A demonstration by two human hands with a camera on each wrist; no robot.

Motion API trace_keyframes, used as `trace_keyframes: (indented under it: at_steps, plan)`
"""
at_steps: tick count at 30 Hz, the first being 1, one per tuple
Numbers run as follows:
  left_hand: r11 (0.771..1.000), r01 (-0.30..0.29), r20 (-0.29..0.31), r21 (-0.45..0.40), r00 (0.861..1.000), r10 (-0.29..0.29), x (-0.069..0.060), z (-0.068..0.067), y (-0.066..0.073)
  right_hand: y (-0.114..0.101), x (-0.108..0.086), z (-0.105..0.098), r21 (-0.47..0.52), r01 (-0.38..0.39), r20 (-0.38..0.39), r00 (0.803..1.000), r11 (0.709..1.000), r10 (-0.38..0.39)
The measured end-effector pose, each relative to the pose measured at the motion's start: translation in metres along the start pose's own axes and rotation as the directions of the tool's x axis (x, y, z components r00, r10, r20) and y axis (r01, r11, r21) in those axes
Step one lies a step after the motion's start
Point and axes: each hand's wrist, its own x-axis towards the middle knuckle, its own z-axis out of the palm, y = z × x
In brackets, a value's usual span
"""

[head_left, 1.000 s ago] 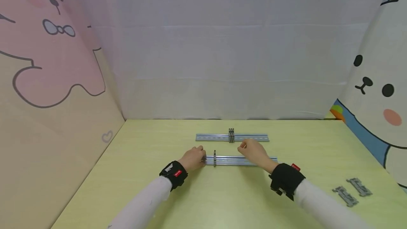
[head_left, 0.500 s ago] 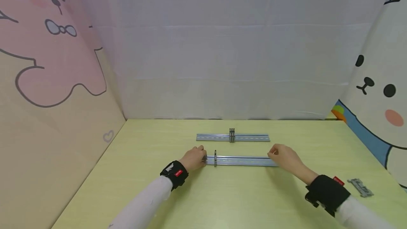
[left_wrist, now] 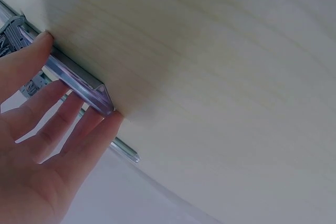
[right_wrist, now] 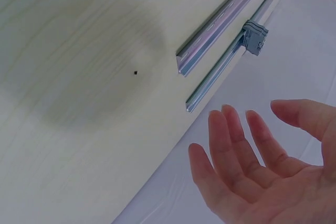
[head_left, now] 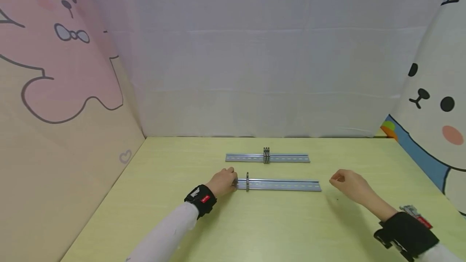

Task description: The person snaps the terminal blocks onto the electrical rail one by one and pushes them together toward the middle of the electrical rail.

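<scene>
The left hand (head_left: pixel 222 182) (left_wrist: pixel 42 145) grips the left end of the nearer metal rail (head_left: pixel 284 184) (left_wrist: pixel 81 82) (right_wrist: pixel 226 22), thumb on one side and fingers on the other. Close to that hand, one upright grey piece (head_left: pixel 247 182) (left_wrist: pixel 11 34) sits across this rail. Past the rail's right end, the right hand (head_left: pixel 353 185) (right_wrist: pixel 257 171) hovers above the table, holding nothing, its fingers loosely bent and apart. Parallel behind lies a second rail (head_left: pixel 287 157) (right_wrist: pixel 212 80), with several grey pieces (head_left: pixel 266 155) (right_wrist: pixel 254 37) standing together across it.
A loose grey piece (head_left: pixel 409 210) lies at the table's right, partly hidden by the right wrist strap (head_left: pixel 409 233). A small dark speck (head_left: pixel 337 199) (right_wrist: pixel 135 72) is on the table (head_left: pixel 164 165). Pale cloth (head_left: pixel 233 72) hangs behind, with printed cloth at both sides.
The right hand has moved right, from over the nearer rail to beyond its uncovered right end. Its arm now hides one of the two loose grey pieces. The left hand keeps its grip.
</scene>
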Motion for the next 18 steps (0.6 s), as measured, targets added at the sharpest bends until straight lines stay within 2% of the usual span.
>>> trace_keyframes:
  at_steps: [7, 18]
  plan:
    - [1.0, -0.014, -0.013, 0.005, 1.0, 0.014, -0.001, 0.001, 0.0, 0.02, -0.011, -0.008, -0.021, -0.033, 0.012, 0.999, 0.999, 0.033]
    - [1.0, -0.018, -0.014, 0.016, 1.0, 0.018, -0.002, 0.001, 0.001, 0.053, -0.023, -0.019, -0.07, -0.1, 0.122, 0.987, 0.992, 0.108]
